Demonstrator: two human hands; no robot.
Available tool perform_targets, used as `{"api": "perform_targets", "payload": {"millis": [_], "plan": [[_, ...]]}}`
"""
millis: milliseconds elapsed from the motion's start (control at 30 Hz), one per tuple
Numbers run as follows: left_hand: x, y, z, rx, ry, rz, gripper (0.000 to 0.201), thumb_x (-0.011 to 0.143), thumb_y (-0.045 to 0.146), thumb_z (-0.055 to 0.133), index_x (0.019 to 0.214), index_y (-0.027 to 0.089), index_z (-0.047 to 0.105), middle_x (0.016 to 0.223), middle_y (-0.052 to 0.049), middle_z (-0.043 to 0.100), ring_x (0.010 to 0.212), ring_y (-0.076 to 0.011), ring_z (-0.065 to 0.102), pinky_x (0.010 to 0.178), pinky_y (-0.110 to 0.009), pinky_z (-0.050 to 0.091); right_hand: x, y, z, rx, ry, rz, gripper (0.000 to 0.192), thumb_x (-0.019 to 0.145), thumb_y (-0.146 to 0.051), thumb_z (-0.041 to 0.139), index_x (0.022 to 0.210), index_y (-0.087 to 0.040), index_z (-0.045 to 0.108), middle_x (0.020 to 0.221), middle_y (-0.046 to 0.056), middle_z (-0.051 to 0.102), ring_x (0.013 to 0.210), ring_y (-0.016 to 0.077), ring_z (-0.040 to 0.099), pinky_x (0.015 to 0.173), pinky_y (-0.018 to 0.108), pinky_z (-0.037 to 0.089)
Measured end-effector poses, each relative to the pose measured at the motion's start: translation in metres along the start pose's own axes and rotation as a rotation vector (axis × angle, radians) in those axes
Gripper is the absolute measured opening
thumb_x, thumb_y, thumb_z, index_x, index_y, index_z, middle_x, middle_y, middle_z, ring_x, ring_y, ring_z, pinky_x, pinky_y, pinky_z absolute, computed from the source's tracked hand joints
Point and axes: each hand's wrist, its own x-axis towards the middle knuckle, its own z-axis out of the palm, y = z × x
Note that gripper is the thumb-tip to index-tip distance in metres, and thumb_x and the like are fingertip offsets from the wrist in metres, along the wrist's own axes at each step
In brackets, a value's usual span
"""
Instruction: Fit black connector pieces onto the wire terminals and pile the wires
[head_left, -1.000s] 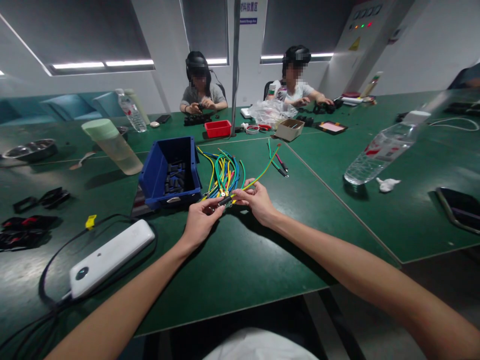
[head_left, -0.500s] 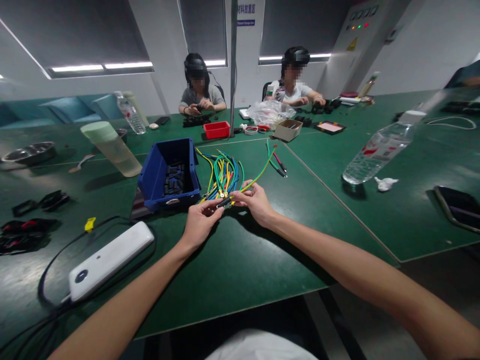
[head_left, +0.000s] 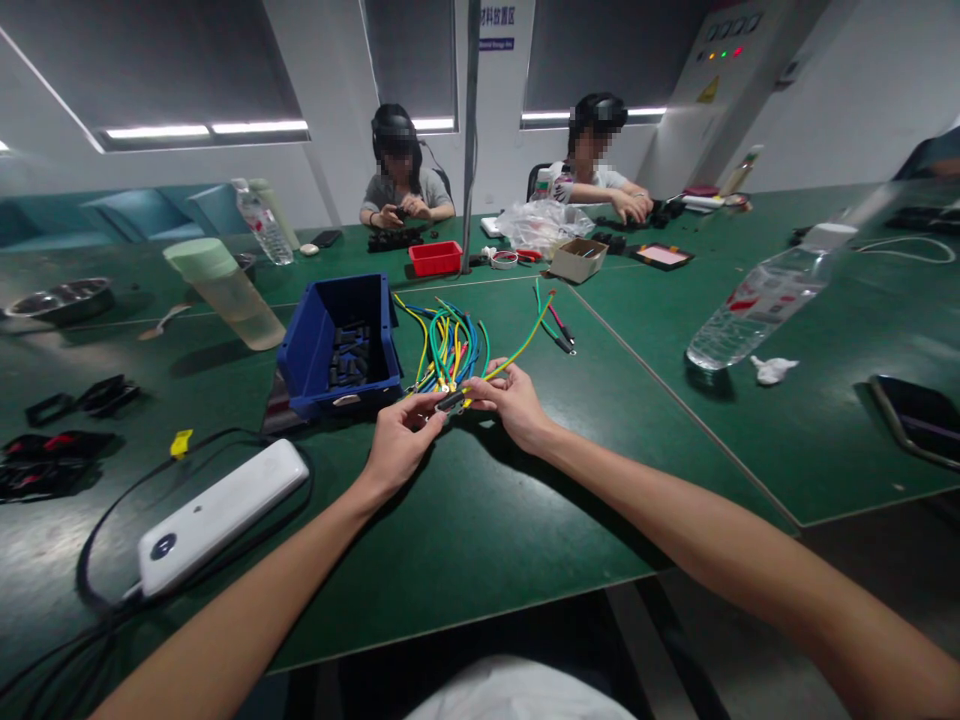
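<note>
My left hand [head_left: 401, 440] is closed, thumb and fingers pinching a short black sleeve [head_left: 451, 402]. Between the thumb and fingers of my right hand [head_left: 514, 405] is a yellow-green wire [head_left: 534, 335], whose free end points up and away to the right. The wire's near end meets the sleeve between both hands; how far it goes in is hidden. Just beyond my fingers lies a bundle of blue, green and yellow wires [head_left: 454, 335] with metal ring terminals. A blue bin [head_left: 304, 345] of black sleeves stands left of the bundle.
Farther right lie separate wires with black sleeves [head_left: 562, 342]. A white power bank [head_left: 225, 520] with a cable is by my left forearm. Bottles [head_left: 765, 295] stand on both sides. A red tray [head_left: 435, 260] and cardboard box [head_left: 577, 260] sit near a metal pole; two people work opposite.
My hands keep almost the same pose at the sleeve and wire. The view has shifted slightly. Across the table, the right-hand person's hands have come together.
</note>
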Motion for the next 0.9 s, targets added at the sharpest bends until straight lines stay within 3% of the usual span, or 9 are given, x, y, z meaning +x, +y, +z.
{"api": "perform_targets", "payload": {"millis": [633, 900], "plan": [[0.0, -0.002, -0.001, 0.062, -0.019, -0.015, 0.035, 0.074, 0.032, 0.068, 0.104, 0.015, 0.07, 0.093, -0.008, 0.072, 0.073, -0.0176, 0.064, 0.068, -0.028, 0.049, 0.0004, 0.0026, -0.0001, 0.001, -0.011, -0.013, 0.044, 0.062, -0.033, 0.078, 0.085, -0.022, 0.043, 0.067, -0.003, 0.066, 0.067, 0.0163, 0.068, 0.063, 0.03, 0.055], [-0.0001, 0.0013, -0.0002, -0.002, -0.015, -0.014, 0.034, 0.072, 0.031, 0.069, 0.102, 0.015, 0.07, 0.096, -0.009, 0.072, 0.082, -0.0201, 0.066, 0.077, -0.031, 0.05, 0.001, 0.0022, -0.0009, -0.001, -0.025, -0.004, 0.043, 0.063, -0.035, 0.078, 0.082, -0.022, 0.042, 0.069, -0.002, 0.067, 0.068, 0.0168, 0.068, 0.066, 0.031, 0.055]]}}
